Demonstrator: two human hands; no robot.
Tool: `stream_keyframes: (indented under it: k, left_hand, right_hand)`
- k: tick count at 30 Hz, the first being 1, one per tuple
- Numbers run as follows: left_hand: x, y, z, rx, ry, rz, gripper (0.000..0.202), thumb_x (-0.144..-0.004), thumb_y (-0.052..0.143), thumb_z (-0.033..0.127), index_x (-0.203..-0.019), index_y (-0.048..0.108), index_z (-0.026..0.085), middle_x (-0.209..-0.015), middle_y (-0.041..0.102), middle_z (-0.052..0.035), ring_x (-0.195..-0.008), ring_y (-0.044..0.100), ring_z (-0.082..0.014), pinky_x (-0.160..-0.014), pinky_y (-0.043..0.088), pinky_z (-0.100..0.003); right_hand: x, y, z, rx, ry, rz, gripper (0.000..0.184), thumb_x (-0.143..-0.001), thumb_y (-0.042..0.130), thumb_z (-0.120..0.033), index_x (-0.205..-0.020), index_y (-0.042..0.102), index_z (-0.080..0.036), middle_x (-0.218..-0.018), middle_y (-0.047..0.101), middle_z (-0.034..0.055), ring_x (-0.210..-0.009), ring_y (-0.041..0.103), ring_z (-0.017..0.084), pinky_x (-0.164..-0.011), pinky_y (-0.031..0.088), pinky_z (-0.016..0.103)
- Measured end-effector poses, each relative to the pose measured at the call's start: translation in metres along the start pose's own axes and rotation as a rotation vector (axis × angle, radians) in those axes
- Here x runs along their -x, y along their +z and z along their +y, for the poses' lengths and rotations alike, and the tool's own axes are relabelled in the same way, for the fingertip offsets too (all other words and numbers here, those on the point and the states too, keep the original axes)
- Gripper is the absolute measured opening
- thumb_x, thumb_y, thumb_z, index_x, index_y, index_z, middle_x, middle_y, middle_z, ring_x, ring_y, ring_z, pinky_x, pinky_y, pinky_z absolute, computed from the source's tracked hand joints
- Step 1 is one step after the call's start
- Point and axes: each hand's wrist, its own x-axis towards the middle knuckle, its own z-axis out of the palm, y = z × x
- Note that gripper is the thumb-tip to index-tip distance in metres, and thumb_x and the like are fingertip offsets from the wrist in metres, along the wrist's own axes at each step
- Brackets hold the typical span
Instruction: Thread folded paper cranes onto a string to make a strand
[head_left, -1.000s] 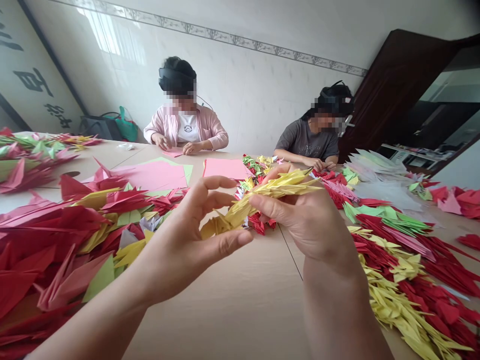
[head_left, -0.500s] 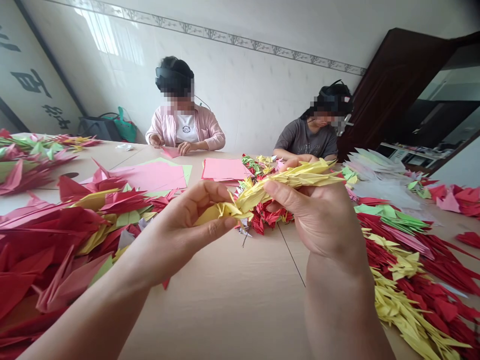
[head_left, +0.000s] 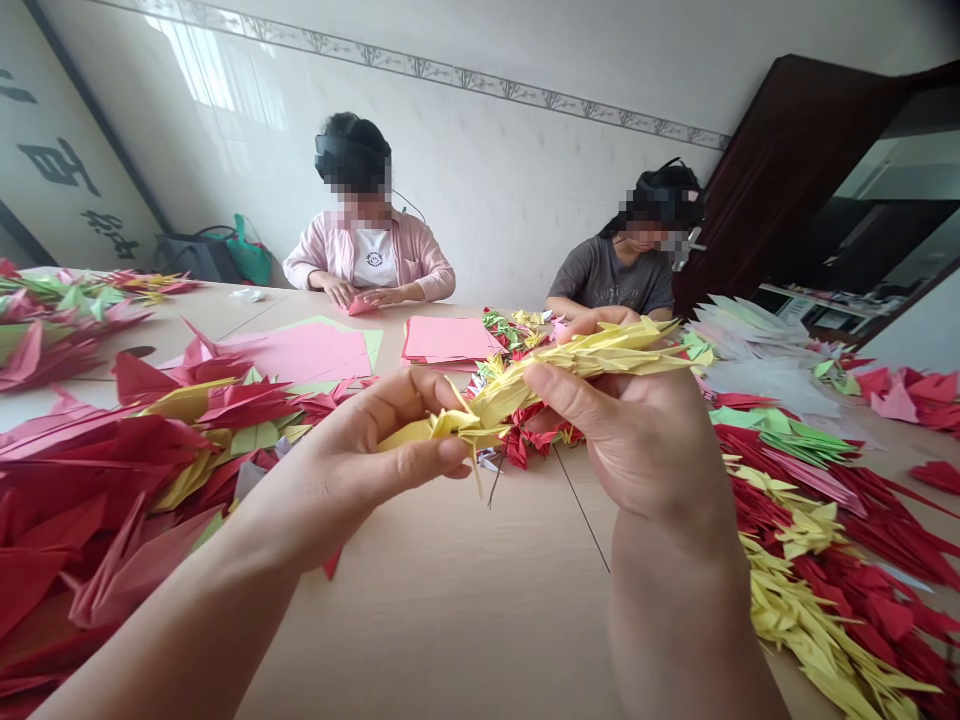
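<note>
A bundle of yellow folded paper cranes (head_left: 592, 352), nested in a row, lies across my right hand (head_left: 637, 430); its thumb presses on the near side and the fingers wrap behind. My left hand (head_left: 375, 450) pinches a yellow paper crane (head_left: 427, 430) at the left end of that bundle, between thumb and fingers. The crane touches the bundle's end. A thin dark strand (head_left: 493, 482) hangs below this junction. Part of the bundle is hidden by my right hand.
Red and pink paper cranes (head_left: 97, 460) heap up on the left. Rows of yellow cranes (head_left: 817, 620) and red ones lie at right. Pink paper sheets (head_left: 450, 340) are stacked beyond my hands. Two people (head_left: 367, 250) sit across the table (head_left: 450, 620), one folding pink paper.
My hands stay nearly in place, the left one shifting the yellow crane slightly against the bundle. Across the table, the person in pink has brought both hands together over the pink paper.
</note>
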Motion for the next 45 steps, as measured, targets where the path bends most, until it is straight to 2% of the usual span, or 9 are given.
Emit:
stream_keyframes:
  k: [5,11,19,23,31,35,38,42,45]
  left_hand:
    - [0.003,0.001,-0.003,-0.036,0.021,0.017,0.021,-0.077,0.078,0.032,-0.092,0.064,0.025,-0.085,0.064,0.0008,-0.079,0.060,-0.0138,-0.070,0.051,-0.021]
    - [0.002,0.004,0.001,0.064,-0.043,-0.004,0.017,-0.081,0.073,0.041,-0.088,0.068,0.025,-0.082,0.069,0.0016,-0.078,0.065,-0.0132,-0.072,0.054,-0.020]
    - [-0.001,0.008,-0.001,0.272,-0.086,-0.079,0.018,-0.085,0.068,0.036,-0.086,0.077,0.020,-0.081,0.072,-0.0021,-0.073,0.067,-0.0142,-0.069,0.060,-0.022]
    - [-0.001,0.008,-0.001,0.293,-0.108,-0.040,0.016,-0.084,0.070,0.033,-0.086,0.077,0.019,-0.084,0.071,-0.0033,-0.077,0.065,-0.0156,-0.068,0.062,-0.025]
    - [-0.002,-0.002,-0.003,0.191,-0.072,-0.169,0.022,-0.072,0.081,0.031,-0.089,0.071,0.020,-0.080,0.068,-0.0003,-0.076,0.062,-0.0127,-0.070,0.053,-0.020]
    - [-0.002,-0.001,-0.003,0.152,-0.049,-0.134,0.028,-0.071,0.083,0.029,-0.093,0.067,0.025,-0.080,0.066,0.0033,-0.074,0.057,-0.0092,-0.067,0.046,-0.016]
    - [-0.002,0.002,-0.003,0.128,-0.034,-0.076,0.023,-0.073,0.082,0.031,-0.089,0.066,0.025,-0.081,0.065,0.0042,-0.076,0.056,-0.0090,-0.069,0.045,-0.017]
    - [-0.002,0.002,-0.004,0.083,-0.016,-0.027,0.022,-0.075,0.079,0.041,-0.085,0.067,0.025,-0.079,0.066,0.0023,-0.074,0.056,-0.0117,-0.068,0.046,-0.019]
    - [-0.001,0.001,-0.005,0.046,-0.034,0.025,0.023,-0.075,0.077,0.044,-0.082,0.067,0.025,-0.080,0.065,0.0016,-0.076,0.058,-0.0136,-0.070,0.048,-0.022]
  right_hand:
    - [0.001,0.003,0.000,-0.028,-0.003,-0.056,0.018,-0.079,0.076,-0.031,-0.083,0.060,-0.024,-0.078,0.061,-0.0001,-0.068,0.065,0.015,-0.051,0.058,0.025]
    - [0.002,0.004,-0.001,-0.084,-0.039,0.005,0.023,-0.079,0.077,-0.027,-0.088,0.056,-0.027,-0.078,0.060,-0.0024,-0.074,0.066,0.014,-0.057,0.060,0.024]
    - [0.001,0.005,-0.003,-0.044,-0.093,0.010,0.024,-0.078,0.077,-0.025,-0.087,0.055,-0.027,-0.087,0.062,-0.0008,-0.089,0.066,0.017,-0.067,0.059,0.027]
    - [0.001,0.004,-0.001,0.021,-0.119,0.004,0.020,-0.079,0.076,-0.026,-0.087,0.057,-0.026,-0.087,0.063,-0.0006,-0.095,0.066,0.018,-0.069,0.059,0.026]
    - [0.000,0.002,0.001,0.138,-0.235,0.087,0.020,-0.078,0.074,-0.022,-0.086,0.057,-0.024,-0.094,0.063,0.0005,-0.106,0.064,0.019,-0.075,0.060,0.026]
    - [0.001,0.003,-0.001,0.150,-0.234,0.061,0.020,-0.078,0.075,-0.021,-0.084,0.056,-0.024,-0.094,0.064,0.0013,-0.109,0.063,0.021,-0.076,0.060,0.028]
    - [0.001,0.003,-0.003,0.123,-0.224,0.060,0.020,-0.077,0.075,-0.019,-0.084,0.056,-0.024,-0.089,0.065,0.0005,-0.103,0.066,0.020,-0.072,0.060,0.027]
    - [0.002,0.003,-0.005,0.066,-0.183,0.032,0.020,-0.078,0.075,-0.020,-0.084,0.056,-0.024,-0.074,0.063,-0.0026,-0.076,0.069,0.015,-0.059,0.060,0.022]
    - [0.002,0.003,-0.006,-0.017,-0.123,-0.012,0.020,-0.081,0.072,-0.018,-0.086,0.054,-0.024,-0.075,0.062,-0.0046,-0.067,0.068,0.011,-0.054,0.060,0.019]
